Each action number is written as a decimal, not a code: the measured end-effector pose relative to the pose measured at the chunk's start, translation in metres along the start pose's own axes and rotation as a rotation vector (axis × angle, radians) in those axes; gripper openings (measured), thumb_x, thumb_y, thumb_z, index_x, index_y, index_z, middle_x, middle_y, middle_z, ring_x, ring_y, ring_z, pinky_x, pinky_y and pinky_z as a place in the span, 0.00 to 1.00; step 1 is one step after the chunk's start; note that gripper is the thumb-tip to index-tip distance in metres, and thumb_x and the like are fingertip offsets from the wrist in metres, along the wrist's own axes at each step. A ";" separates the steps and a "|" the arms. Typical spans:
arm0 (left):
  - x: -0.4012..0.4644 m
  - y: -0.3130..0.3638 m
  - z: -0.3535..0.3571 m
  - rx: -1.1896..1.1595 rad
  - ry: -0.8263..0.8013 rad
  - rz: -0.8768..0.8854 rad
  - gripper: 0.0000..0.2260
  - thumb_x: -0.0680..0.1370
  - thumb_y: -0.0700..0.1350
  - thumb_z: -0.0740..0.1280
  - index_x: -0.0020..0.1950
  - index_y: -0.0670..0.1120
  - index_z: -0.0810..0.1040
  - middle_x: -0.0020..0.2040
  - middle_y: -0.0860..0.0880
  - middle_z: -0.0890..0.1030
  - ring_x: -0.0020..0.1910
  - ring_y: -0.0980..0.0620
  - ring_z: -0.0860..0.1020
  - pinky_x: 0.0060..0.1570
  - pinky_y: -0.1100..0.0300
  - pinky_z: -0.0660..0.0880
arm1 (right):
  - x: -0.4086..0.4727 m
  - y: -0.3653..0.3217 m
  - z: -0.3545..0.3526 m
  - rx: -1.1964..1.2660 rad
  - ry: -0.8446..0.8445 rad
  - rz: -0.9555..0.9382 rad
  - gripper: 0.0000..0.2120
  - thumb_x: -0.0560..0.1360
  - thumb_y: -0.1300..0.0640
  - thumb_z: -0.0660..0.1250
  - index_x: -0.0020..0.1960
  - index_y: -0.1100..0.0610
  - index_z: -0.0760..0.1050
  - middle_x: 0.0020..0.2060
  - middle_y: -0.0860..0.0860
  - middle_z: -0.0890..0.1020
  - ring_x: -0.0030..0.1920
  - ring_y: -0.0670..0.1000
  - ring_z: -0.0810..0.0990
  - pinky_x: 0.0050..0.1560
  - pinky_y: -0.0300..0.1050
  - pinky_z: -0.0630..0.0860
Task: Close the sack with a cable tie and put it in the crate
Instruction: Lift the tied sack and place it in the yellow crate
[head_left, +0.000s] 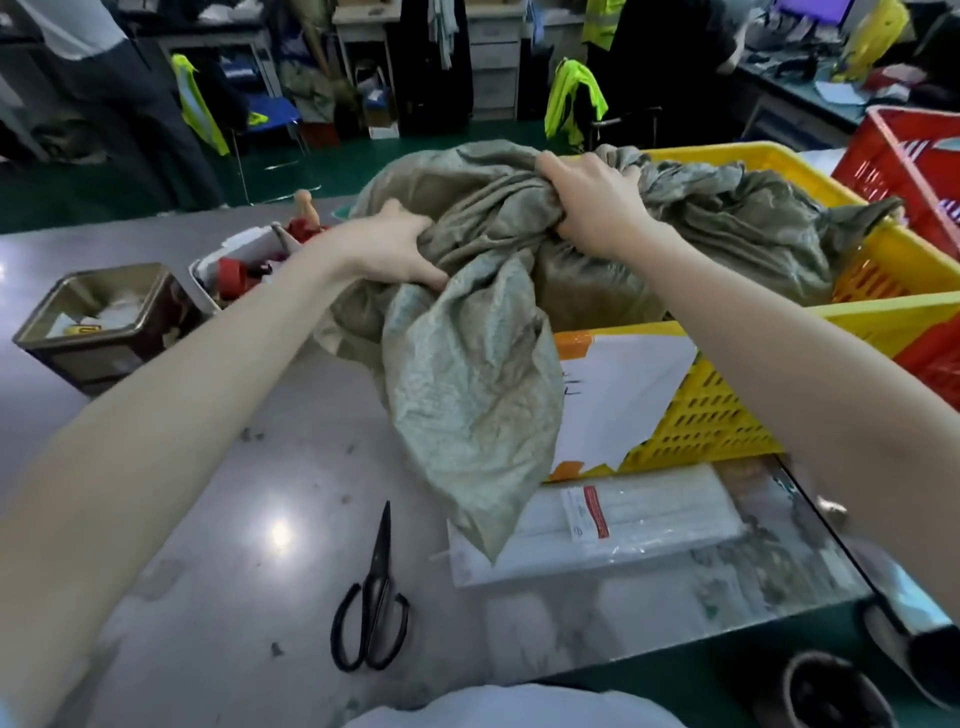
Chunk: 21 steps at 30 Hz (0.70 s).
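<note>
A grey-green woven sack (467, 374) lies over the near left corner of the yellow plastic crate (727, 415), part inside it and part hanging down over the crate's front onto the table. My left hand (395, 249) grips a fold of the sack on its left side. My right hand (597, 202) is clenched on bunched fabric at the top. More of the same cloth (753, 218) fills the crate behind. A clear packet of white cable ties (623, 525) lies flat on the table in front of the crate. I cannot see a tie on the sack.
Black scissors (371, 603) lie on the grey table (182, 519) near me. At the left stand a square metal tin (98, 317) and a white box of red parts (244, 270). A red crate (909, 166) sits at the right. Chairs and hi-vis vests stand behind.
</note>
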<state>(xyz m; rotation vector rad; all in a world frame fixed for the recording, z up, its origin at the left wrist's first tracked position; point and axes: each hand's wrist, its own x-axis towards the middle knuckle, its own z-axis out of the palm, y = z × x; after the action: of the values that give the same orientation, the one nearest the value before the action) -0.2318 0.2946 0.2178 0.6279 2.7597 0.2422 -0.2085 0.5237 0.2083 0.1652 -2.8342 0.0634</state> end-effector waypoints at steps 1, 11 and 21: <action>-0.001 0.000 -0.003 -0.016 0.014 0.012 0.29 0.74 0.57 0.68 0.72 0.47 0.65 0.70 0.42 0.67 0.67 0.42 0.67 0.63 0.51 0.63 | 0.000 0.001 0.000 0.004 -0.028 -0.018 0.23 0.73 0.65 0.60 0.67 0.51 0.64 0.63 0.55 0.74 0.62 0.62 0.70 0.57 0.78 0.61; 0.013 0.000 0.003 -0.193 0.238 0.065 0.21 0.76 0.47 0.68 0.66 0.44 0.66 0.52 0.45 0.73 0.51 0.47 0.70 0.48 0.56 0.63 | -0.004 0.004 0.006 -0.063 -0.038 0.001 0.18 0.72 0.67 0.61 0.60 0.56 0.75 0.60 0.59 0.70 0.62 0.62 0.64 0.58 0.72 0.60; 0.056 0.037 0.005 -0.476 0.579 0.012 0.15 0.81 0.43 0.57 0.34 0.51 0.63 0.39 0.51 0.72 0.45 0.50 0.70 0.36 0.60 0.58 | -0.009 0.024 0.014 -0.006 0.135 0.048 0.13 0.71 0.66 0.61 0.54 0.59 0.75 0.54 0.60 0.70 0.57 0.62 0.67 0.55 0.63 0.62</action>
<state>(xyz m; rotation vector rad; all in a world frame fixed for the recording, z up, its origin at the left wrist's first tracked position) -0.2633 0.3531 0.2076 0.4979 3.0358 1.2085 -0.2068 0.5479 0.1912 0.0883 -2.7031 0.0741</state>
